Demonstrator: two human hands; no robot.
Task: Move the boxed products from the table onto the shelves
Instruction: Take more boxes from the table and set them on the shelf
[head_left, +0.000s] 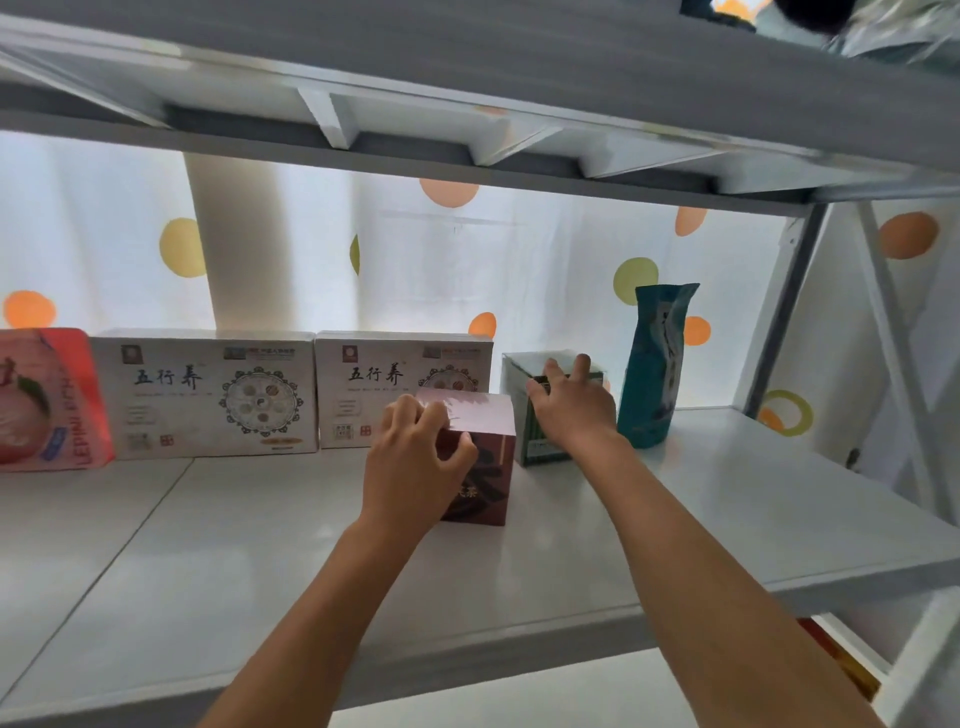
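Observation:
A dark maroon box (485, 467) stands on the white shelf (727, 519), a little in front of the back row. My left hand (415, 462) grips its left front corner from the side. Just right of it, further back, stands a green box (535, 441) with a pale top. My right hand (569, 402) lies over its front top edge with fingers spread on it. Both boxes rest on the shelf surface.
Two white flat boxes (208, 395) (384, 384) line the back of the shelf, with a red pouch (47, 400) at far left. A teal pouch (654, 369) stands right of the green box. Another shelf board (467, 78) hangs close overhead. A shelf post (779, 317) rises at right.

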